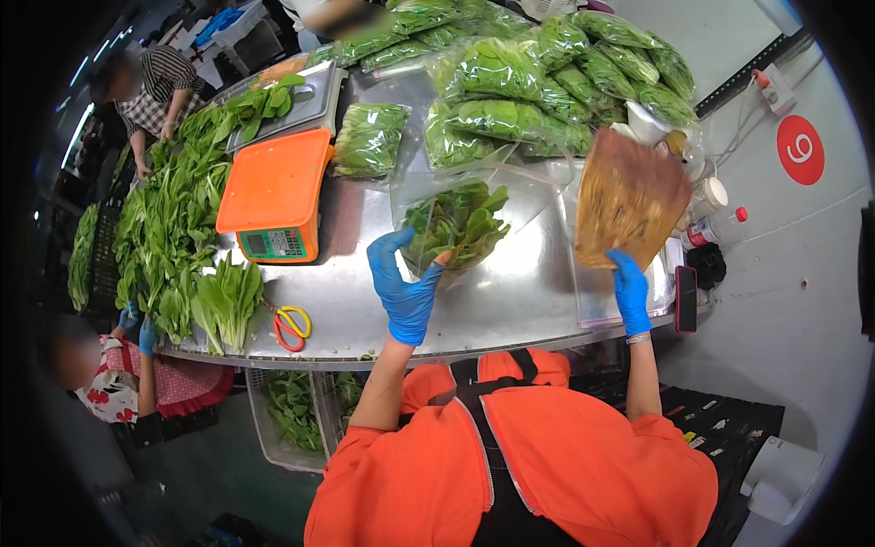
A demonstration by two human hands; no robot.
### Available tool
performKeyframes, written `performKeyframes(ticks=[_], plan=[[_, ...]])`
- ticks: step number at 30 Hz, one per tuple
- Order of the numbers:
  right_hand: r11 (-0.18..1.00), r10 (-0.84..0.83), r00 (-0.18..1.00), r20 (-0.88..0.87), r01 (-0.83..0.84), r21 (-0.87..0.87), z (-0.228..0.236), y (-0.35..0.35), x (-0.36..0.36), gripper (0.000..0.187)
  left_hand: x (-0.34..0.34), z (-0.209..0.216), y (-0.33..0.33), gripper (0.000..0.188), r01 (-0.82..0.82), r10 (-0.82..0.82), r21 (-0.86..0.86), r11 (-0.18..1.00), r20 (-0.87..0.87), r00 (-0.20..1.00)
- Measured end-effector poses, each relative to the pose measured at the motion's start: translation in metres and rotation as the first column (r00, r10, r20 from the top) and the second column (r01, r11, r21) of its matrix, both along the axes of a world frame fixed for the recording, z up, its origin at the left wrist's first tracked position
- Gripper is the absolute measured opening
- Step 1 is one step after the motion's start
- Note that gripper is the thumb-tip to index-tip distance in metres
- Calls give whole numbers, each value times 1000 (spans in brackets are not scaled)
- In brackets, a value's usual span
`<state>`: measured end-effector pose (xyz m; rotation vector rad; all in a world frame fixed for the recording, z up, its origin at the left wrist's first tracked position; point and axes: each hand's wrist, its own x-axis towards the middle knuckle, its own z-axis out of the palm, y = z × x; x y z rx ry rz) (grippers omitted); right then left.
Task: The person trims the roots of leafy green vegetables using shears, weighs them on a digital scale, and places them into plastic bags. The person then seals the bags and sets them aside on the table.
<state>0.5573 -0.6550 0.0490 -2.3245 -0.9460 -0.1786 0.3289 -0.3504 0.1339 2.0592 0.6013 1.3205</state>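
Note:
My left hand [406,290], in a blue glove, is closed on the near edge of a clear plastic bag; its thumb tip shows bare. Inside the bag lies a bunch of leafy greens [460,223], some of it reddish. In my right hand [629,290], also gloved in blue, is the near edge of a worn, flat brown board [631,196], tilted up above the table. Wood or cardboard, I cannot tell which. Beneath and beside the board a clear plastic sheet or stack of bags [597,310] lies on the metal table [365,314].
Bagged greens [501,73] are piled at the back. An orange scale [273,187] stands left of centre, near scissors [290,326] and loose greens [169,219]. Two people work at the left. A bottle [715,228] and phone [685,299] are at the right.

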Motion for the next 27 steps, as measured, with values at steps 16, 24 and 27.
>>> performKeyframes(ticks=[16,24,27], plan=[[674,738,294,-607,-337,657,104,238,15,21,-14,-1,0,8,125,-78,-450,884,123,989],[699,715,332,-615,-379,606,95,245,17,19,-17,1,1,7,150,-66,-452,879,197,978],[635,770,319,-552,-310,708,97,243,16,7,-15,4,3,6,205,-51,-499,842,305,951]])
